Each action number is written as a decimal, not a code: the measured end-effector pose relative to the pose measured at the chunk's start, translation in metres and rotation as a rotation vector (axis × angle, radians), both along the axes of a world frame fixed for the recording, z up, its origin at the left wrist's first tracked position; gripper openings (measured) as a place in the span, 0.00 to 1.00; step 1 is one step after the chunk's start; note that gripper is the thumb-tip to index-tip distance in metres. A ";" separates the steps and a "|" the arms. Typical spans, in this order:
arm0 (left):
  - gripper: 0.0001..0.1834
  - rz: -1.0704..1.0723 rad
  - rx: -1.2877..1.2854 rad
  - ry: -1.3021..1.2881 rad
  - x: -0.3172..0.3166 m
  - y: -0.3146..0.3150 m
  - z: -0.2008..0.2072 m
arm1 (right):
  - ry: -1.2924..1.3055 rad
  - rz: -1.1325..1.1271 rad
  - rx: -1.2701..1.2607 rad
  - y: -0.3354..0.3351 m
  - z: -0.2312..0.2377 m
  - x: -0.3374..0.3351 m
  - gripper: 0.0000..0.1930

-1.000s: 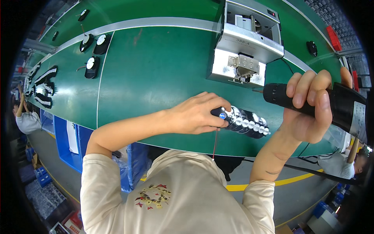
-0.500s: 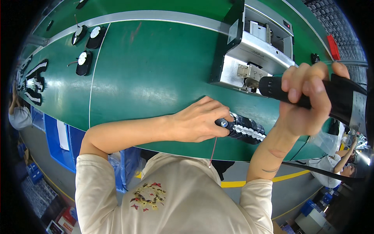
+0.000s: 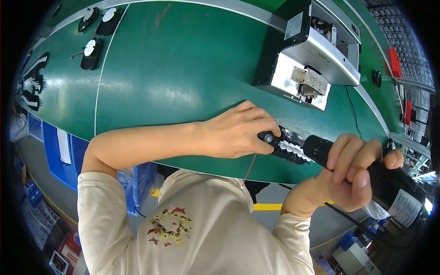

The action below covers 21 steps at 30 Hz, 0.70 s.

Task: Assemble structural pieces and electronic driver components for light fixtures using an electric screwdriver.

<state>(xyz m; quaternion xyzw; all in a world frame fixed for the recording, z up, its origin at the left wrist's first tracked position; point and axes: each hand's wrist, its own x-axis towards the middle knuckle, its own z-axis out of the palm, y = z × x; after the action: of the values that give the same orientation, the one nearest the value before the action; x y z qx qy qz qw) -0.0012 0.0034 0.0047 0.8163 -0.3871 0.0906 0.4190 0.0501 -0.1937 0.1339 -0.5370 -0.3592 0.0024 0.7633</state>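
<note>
My left hand [image 3: 250, 130] is closed on the left end of a row of black oval parts [image 3: 291, 145], which lies on the green bench. White scalloped pieces run along the row's top, and a round silver disc shows on its end part. A thin red wire [image 3: 249, 170] hangs from beneath my fingers over the bench edge. In my right hand [image 3: 353, 172] is a black corded power tool [image 3: 398, 195], gripped round its barrel. Its wide ringed nose [image 3: 317, 149] points left, over or beside the row's right end. Whether they touch, I cannot tell.
A silver and black bench machine [image 3: 307, 59] stands beyond the row. Three black oval parts with white discs [image 3: 90, 48] lie at far left, near a cluster of black and white pieces [image 3: 33, 85]. Blue bins [image 3: 57, 160] stand below the bench's left edge.
My right hand has brought the power tool down and toward the row, away from the machine's front. My left hand keeps its grip. The whole view has shifted slightly.
</note>
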 end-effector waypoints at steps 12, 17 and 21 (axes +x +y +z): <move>0.09 -0.031 -0.040 0.046 0.002 0.002 -0.001 | 0.079 -0.103 0.008 0.012 -0.025 -0.010 0.22; 0.09 -0.006 -0.041 0.018 -0.001 0.000 -0.004 | 0.076 -0.115 -0.067 0.021 -0.026 -0.013 0.20; 0.08 0.015 -0.057 0.011 -0.001 -0.001 -0.003 | 0.027 -0.081 -0.141 0.021 -0.027 -0.011 0.17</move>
<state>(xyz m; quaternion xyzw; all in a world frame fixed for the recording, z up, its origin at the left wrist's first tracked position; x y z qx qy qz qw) -0.0023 0.0026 0.0016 0.8075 -0.3760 0.1000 0.4434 0.0392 -0.1729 0.1066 -0.6035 -0.3261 0.0041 0.7277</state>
